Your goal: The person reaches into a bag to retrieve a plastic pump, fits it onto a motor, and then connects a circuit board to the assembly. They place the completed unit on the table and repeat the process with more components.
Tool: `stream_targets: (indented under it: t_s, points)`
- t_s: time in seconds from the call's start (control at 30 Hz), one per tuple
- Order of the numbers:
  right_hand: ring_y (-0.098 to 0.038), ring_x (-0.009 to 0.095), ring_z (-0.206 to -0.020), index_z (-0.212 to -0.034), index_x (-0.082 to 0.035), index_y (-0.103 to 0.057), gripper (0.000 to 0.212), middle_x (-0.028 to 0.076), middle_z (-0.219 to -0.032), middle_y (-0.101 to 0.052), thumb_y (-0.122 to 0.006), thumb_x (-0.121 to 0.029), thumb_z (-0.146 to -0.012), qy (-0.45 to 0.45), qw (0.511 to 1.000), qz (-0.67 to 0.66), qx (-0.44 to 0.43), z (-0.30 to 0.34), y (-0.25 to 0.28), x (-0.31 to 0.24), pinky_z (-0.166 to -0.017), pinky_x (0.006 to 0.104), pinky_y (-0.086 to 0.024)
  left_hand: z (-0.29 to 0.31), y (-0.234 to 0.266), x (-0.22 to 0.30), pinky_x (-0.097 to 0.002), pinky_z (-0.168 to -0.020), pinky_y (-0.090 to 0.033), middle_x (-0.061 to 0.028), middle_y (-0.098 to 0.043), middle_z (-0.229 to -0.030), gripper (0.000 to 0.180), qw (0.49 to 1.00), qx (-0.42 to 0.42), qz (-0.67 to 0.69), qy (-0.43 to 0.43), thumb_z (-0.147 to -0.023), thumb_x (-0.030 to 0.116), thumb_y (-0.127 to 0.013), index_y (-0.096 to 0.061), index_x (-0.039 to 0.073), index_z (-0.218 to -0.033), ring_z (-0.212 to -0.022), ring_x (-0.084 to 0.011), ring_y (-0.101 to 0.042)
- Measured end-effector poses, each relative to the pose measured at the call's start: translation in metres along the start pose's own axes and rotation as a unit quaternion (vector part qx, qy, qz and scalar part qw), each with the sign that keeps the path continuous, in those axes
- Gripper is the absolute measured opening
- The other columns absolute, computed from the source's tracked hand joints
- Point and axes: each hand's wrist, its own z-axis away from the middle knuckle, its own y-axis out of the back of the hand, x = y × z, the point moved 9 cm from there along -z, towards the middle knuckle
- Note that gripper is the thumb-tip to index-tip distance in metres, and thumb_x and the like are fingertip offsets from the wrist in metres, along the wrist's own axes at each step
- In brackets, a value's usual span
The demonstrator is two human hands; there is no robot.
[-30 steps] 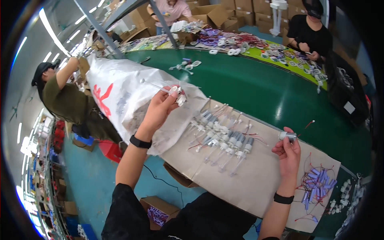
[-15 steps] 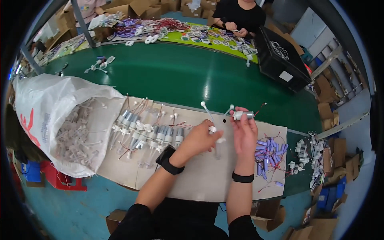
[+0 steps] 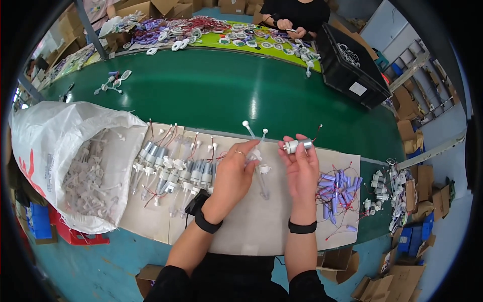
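Observation:
Between the fingertips of my left hand point(image 3: 234, 168) is a white plastic fitting with clear tubes point(image 3: 257, 156); two ball-ended stems point up and a tube hangs below. My right hand point(image 3: 302, 173), palm up, pinches a small motor pump point(image 3: 299, 146) by its silver body. The pump's white end faces left, apart from the fitting, and thin red and dark wires rise from its other end. Beside my left hand, several similar motor pumps point(image 3: 196, 173) lie in a row, with tubed fittings below them. Purple cylindrical cells point(image 3: 336, 196) with red wires lie right of my right wrist.
A white sack point(image 3: 37, 133) of tubed plastic fittings lies open on the left of the cardboard sheet point(image 3: 246, 229). Beyond the green bench point(image 3: 201, 80), another person point(image 3: 294, 20) handles small parts beside a black crate point(image 3: 347, 65). More pumps point(image 3: 378, 186) lie at the right.
My left hand has drawn back left with the tubed fitting, which shows more plainly now. My right hand has shifted slightly left, still holding the motor pump. The view has moved a little.

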Motion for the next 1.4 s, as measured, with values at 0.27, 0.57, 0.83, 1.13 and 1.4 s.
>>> stream_targets:
  t_s: [0.27, 0.57, 0.83, 1.13, 1.4]
  points:
    - [-0.051, 0.03, -0.128, -0.115, -0.011, -0.054, 0.022, 0.011, -0.106, -0.064, -0.047, -0.029, -0.105, -0.138, 0.99, 0.01, -0.013, 0.005, -0.007, 0.027, -0.103, 0.0497, -0.045, 0.0, -0.006, -0.006, -0.0271, -0.064, -0.053, -0.0079, -0.07, -0.107, 0.054, 0.996, -0.008, 0.083, 0.024, -0.084, -0.002, -0.072, -0.058, 0.01, -0.134, -0.078, -0.0132, -0.064]
    - [-0.061, 0.026, -0.101, -0.11, -0.007, -0.055, 0.022, 0.014, -0.101, -0.064, -0.046, -0.026, -0.105, -0.112, 0.986, -0.038, -0.117, 0.002, -0.014, 0.025, -0.09, 0.0407, -0.048, -0.001, 0.008, -0.012, -0.0235, -0.074, -0.051, -0.0068, -0.071, -0.103, 0.047, 0.971, 0.094, 0.214, 0.05, -0.09, -0.002, -0.068, -0.055, 0.003, -0.135, -0.086, -0.009, -0.066]
    - [-0.057, 0.019, -0.109, -0.118, -0.005, -0.057, 0.022, 0.012, -0.113, -0.065, -0.057, -0.018, -0.1, 0.026, 0.983, 0.179, -0.037, 0.002, 0.003, -0.011, -0.098, 0.0344, -0.04, -0.004, -0.002, -0.029, -0.0247, -0.079, -0.048, -0.0124, -0.064, -0.127, 0.035, 0.857, 0.046, 0.486, 0.164, -0.094, 0.004, -0.064, -0.055, 0.001, -0.128, -0.091, -0.0118, -0.063]
    - [-0.061, 0.036, -0.117, -0.124, 0.001, -0.054, 0.031, 0.015, -0.119, -0.064, -0.056, -0.018, -0.101, 0.024, 0.984, -0.116, -0.133, 0.008, -0.017, -0.015, -0.103, 0.0466, -0.052, 0.0, 0.008, 0.003, -0.0262, -0.078, -0.055, -0.0091, -0.072, -0.11, 0.012, 0.978, -0.003, 0.209, 0.026, -0.088, 0.006, -0.073, -0.075, 0.003, -0.1, -0.09, -0.0158, -0.069]
    - [-0.055, 0.04, -0.125, -0.13, 0.003, -0.049, 0.032, 0.016, -0.124, -0.062, -0.051, -0.012, -0.102, -0.002, 0.978, -0.152, -0.145, 0.013, -0.033, -0.004, -0.107, 0.0502, -0.048, 0.0, 0.015, 0.029, -0.0303, -0.073, -0.057, -0.0101, -0.074, -0.101, 0.015, 0.984, 0.021, 0.169, -0.059, -0.083, 0.004, -0.075, -0.074, 0.004, -0.099, -0.088, -0.0218, -0.071]
